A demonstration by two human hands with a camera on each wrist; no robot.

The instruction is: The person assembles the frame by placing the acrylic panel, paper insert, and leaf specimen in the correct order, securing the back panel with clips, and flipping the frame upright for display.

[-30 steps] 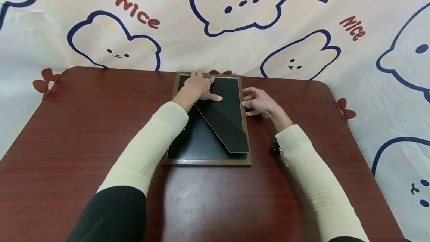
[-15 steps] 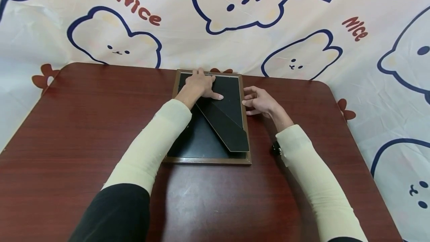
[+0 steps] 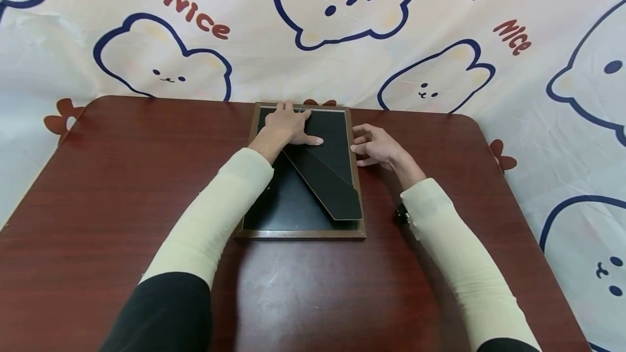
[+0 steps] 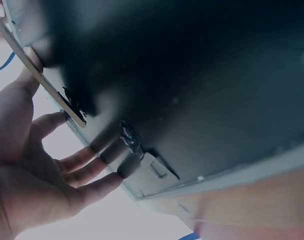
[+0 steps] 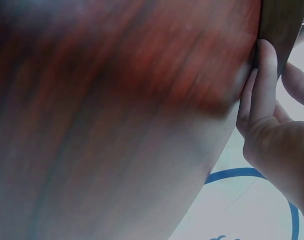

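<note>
A brown picture frame (image 3: pixel 303 235) lies back side up near the table's far edge. Across its black backing board (image 3: pixel 288 211) slants a black easel leg (image 3: pixel 332 189). My left hand (image 3: pixel 287 126) rests with spread fingers on the upper part of the back, over the leg's top end. In the left wrist view, its fingers (image 4: pixel 94 192) reach over the board close to a small metal tab (image 4: pixel 155 169). My right hand (image 3: pixel 379 148) is at the frame's right side; in the right wrist view, a fingertip (image 5: pixel 266 50) touches the outer edge (image 5: pixel 284 25).
The frame sits on a reddish-brown wooden table (image 3: pixel 146 189) with rounded far corners. A pale cloth backdrop (image 3: pixel 323 75) with cartoon outlines hangs right behind it. A dark band (image 3: pixel 402 214) shows at the right wrist.
The head view shifts slightly. Both hands and the picture frame keep their places.
</note>
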